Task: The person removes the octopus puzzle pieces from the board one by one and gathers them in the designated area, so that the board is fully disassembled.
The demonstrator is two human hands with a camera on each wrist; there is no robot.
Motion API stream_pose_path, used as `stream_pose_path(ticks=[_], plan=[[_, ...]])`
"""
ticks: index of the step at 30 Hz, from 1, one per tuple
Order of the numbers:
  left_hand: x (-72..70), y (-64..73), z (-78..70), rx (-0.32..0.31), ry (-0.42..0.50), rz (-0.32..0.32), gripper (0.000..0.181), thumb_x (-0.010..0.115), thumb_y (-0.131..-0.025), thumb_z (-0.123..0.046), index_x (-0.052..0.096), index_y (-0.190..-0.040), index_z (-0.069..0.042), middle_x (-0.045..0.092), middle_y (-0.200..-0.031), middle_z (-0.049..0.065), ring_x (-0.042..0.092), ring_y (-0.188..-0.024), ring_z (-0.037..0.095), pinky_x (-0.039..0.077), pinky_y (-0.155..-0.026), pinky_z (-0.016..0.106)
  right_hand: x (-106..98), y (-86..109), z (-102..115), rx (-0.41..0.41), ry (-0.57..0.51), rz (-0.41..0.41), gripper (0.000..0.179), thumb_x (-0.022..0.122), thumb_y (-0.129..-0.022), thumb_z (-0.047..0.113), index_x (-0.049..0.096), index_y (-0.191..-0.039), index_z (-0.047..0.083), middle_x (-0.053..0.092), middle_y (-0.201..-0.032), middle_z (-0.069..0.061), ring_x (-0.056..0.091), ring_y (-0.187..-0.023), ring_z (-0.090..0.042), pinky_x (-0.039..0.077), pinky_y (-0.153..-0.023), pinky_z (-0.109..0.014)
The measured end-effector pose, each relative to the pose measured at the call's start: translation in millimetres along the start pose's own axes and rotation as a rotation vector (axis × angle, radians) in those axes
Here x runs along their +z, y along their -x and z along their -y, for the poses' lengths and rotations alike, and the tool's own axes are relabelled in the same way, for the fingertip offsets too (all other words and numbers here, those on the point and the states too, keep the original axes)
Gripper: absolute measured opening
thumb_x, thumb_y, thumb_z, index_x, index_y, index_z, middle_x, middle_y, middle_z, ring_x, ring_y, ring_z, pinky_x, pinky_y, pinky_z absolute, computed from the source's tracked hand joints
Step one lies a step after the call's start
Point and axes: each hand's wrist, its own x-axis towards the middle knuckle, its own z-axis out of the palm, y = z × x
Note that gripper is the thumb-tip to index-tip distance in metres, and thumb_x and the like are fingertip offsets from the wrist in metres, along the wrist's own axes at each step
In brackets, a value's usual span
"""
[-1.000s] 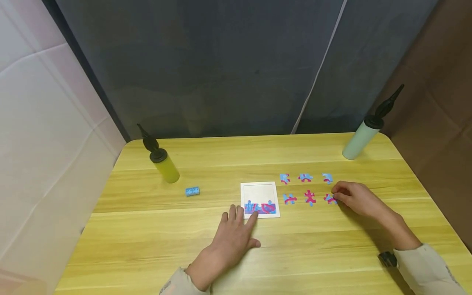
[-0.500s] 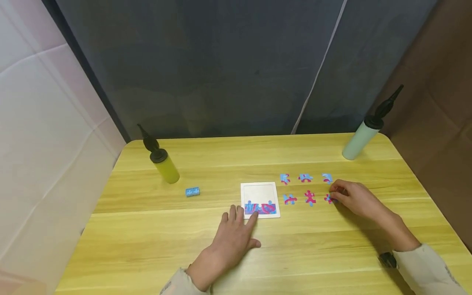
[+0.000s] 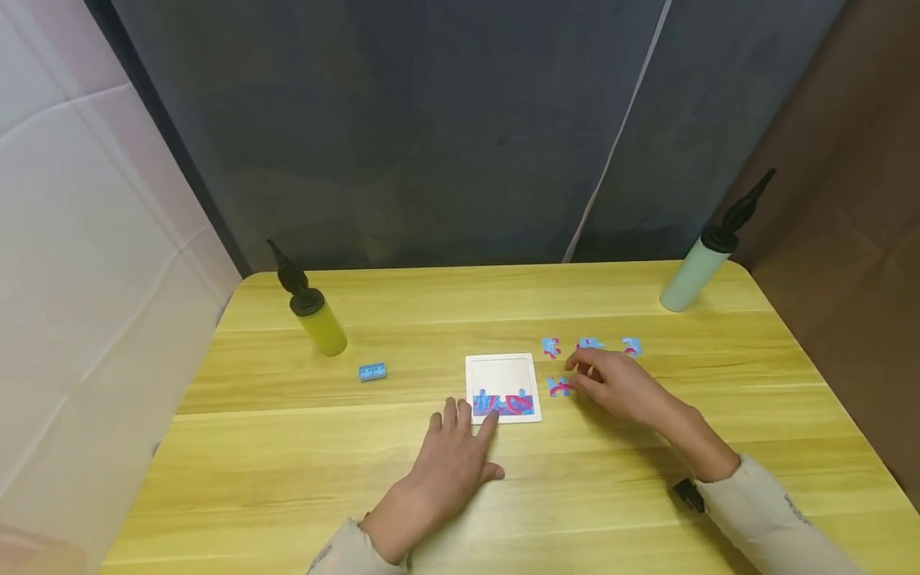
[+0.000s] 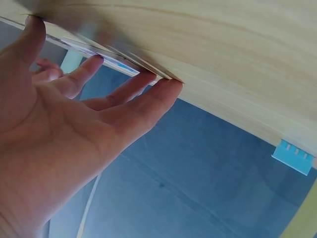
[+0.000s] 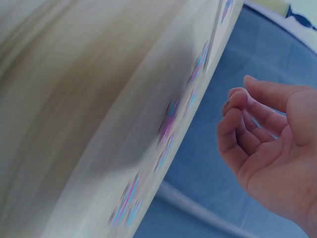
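My left hand [image 3: 451,459] rests with spread fingers on the near left edge of a white square puzzle tray [image 3: 537,399]. Its index fingertip touches the joined purple-and-pink pieces [image 3: 519,405] along the tray's bottom. In the left wrist view, those fingers lie extended against the tray's edge. My right hand [image 3: 621,387] hovers to the right, above loose blue-and-pink puzzle pieces [image 3: 558,386]. Its fingers are loosely bent, and the right wrist view shows nothing between them and the thumb. From the head view, it hides part of the near row of pieces.
More loose pieces [image 3: 551,347] lie in a row farther back. A blue toy brick [image 3: 372,372] sits left of the tray. A yellow hand pump [image 3: 323,329] stands back left, a pale green one [image 3: 693,275] back right, near the wooden table's far edge.
My right hand has moved left from the rightmost near piece to the pieces closer to the tray. The left hand stays in place on the tray.
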Motion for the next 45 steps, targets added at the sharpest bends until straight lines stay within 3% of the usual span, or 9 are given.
stream_pose_path(ticks=[7,12,16,20,26,37,45], plan=[[-2.2,-3.0,4.2,0.015,0.04,0.017,0.076,0.056,-0.094,-0.065,0.047,-0.148,-0.013,0.05,-0.146,0.03,0.05,-0.14,0.046,0.05,-0.111,0.048,27.6,-27.2,31.4,-0.025,-0.02,0.069,0.017,0.066,-0.1,0.015,0.071,-0.115,0.008,0.068,-0.087,0.003,0.054,-0.071,-0.008,0.048,-0.065,-0.023],[-7.4,-5.7,9.6,0.031,0.2,0.084,0.077,0.063,-0.093,-0.061,0.045,-0.148,-0.01,0.042,-0.155,0.033,0.042,-0.146,0.048,0.045,-0.115,0.054,49.2,-41.6,45.6,-0.083,0.054,0.111,0.017,0.066,-0.1,0.015,0.072,-0.114,0.008,0.069,-0.087,0.005,0.056,-0.076,-0.006,0.049,-0.071,-0.024],[-9.7,-4.6,13.9,0.044,0.335,0.107,0.078,0.067,-0.093,-0.055,0.047,-0.152,-0.009,0.036,-0.159,0.034,0.035,-0.15,0.049,0.041,-0.117,0.058,59.4,-47.3,54.7,-0.068,0.118,0.121,0.017,0.067,-0.099,0.018,0.073,-0.112,0.009,0.068,-0.088,0.005,0.058,-0.08,-0.008,0.051,-0.078,-0.03],[-8.8,1.5,16.6,0.049,0.396,0.103,0.076,0.07,-0.094,-0.05,0.048,-0.155,-0.011,0.032,-0.162,0.033,0.032,-0.152,0.048,0.039,-0.118,0.059,64.1,-49.6,59.6,-0.043,0.151,0.138,0.018,0.073,-0.097,0.023,0.072,-0.108,0.01,0.066,-0.087,0.005,0.057,-0.08,-0.01,0.051,-0.075,-0.031],[-5.3,6.8,15.5,0.029,0.37,0.092,0.073,0.069,-0.095,-0.048,0.048,-0.155,-0.014,0.033,-0.163,0.031,0.033,-0.152,0.047,0.039,-0.119,0.058,72.6,-49.5,63.5,-0.079,0.152,0.153,0.013,0.076,-0.094,0.024,0.067,-0.095,0.014,0.059,-0.08,0.007,0.051,-0.072,-0.009,0.044,-0.061,-0.024],[-9.1,5.0,15.7,0.017,0.345,0.077,0.07,0.069,-0.095,-0.046,0.049,-0.154,-0.014,0.034,-0.162,0.031,0.034,-0.152,0.047,0.04,-0.118,0.058,70.6,-54.0,65.0,-0.087,0.063,0.106,0.013,0.074,-0.094,0.013,0.061,-0.09,0.016,0.058,-0.081,0.006,0.051,-0.075,-0.01,0.045,-0.066,-0.025],[-8.5,-0.7,11.9,0.047,0.322,0.074,0.069,0.068,-0.096,-0.047,0.049,-0.155,-0.015,0.032,-0.163,0.031,0.034,-0.152,0.046,0.04,-0.119,0.056,60.8,-46.2,58.9,-0.01,-0.109,0.091,0.01,0.068,-0.097,0.008,0.063,-0.092,0.016,0.069,-0.085,0.003,0.056,-0.07,-0.008,0.047,-0.066,-0.023]])
